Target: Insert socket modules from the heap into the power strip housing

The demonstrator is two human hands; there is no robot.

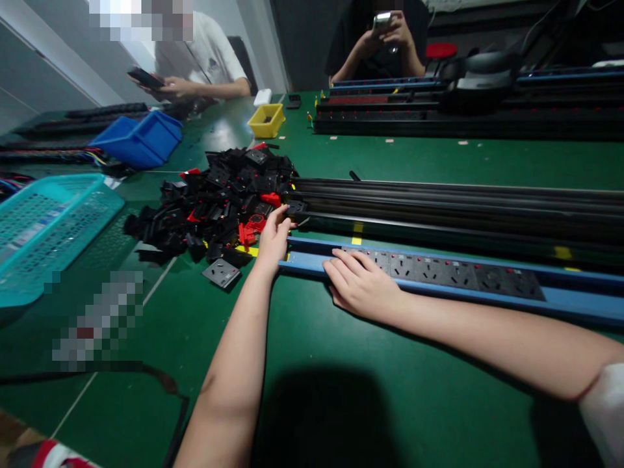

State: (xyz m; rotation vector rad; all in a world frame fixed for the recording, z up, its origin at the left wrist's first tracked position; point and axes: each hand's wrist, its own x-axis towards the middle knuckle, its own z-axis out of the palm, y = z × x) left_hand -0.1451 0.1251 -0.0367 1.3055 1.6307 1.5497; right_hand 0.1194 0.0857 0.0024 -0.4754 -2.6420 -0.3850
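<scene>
A blue metal channel [580,296] lies across the table in front of me, with a row of black socket modules [429,270] seated in its middle stretch. My right hand [363,283] rests flat over the left end of that row, its fingers stretched out and close together. At the channel's left end is my left hand [273,240], beside a heap of loose black and red socket modules [229,188]. Its thumb and index finger close on a black socket module [296,207], partly hidden by the fingers. One loose grey-black socket plate [221,273] lies face up near the left wrist.
Dark metal channels [439,201] lie just beyond the blue one. A turquoise basket [58,221], a blue bin [139,140] and a yellow box [266,120] stand left and back. Two people across the table hold phones. More assembled strips [380,117] lie at the back right.
</scene>
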